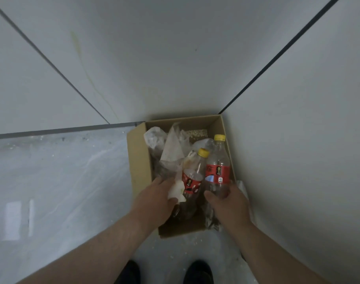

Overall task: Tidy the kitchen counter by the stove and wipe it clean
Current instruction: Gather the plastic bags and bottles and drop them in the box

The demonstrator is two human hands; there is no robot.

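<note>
Grey floor point(62, 181) corner, cardboard box point(138, 160), left hand point(154, 198) gripping clear yellow-capped left bottle point(192, 175), right hand point(228, 203) gripping matching right bottle point(218, 160).

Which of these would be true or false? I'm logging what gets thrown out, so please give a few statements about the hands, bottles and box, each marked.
1. The left hand holds the left bottle, and the right hand holds the right bottle. True.
2. Both bottles have blue tops. False: both caps are yellow.
3. The left hand also pinches a white tissue. True.
4. The cardboard box is empty. False: crumpled plastic bags lie in it.
</note>
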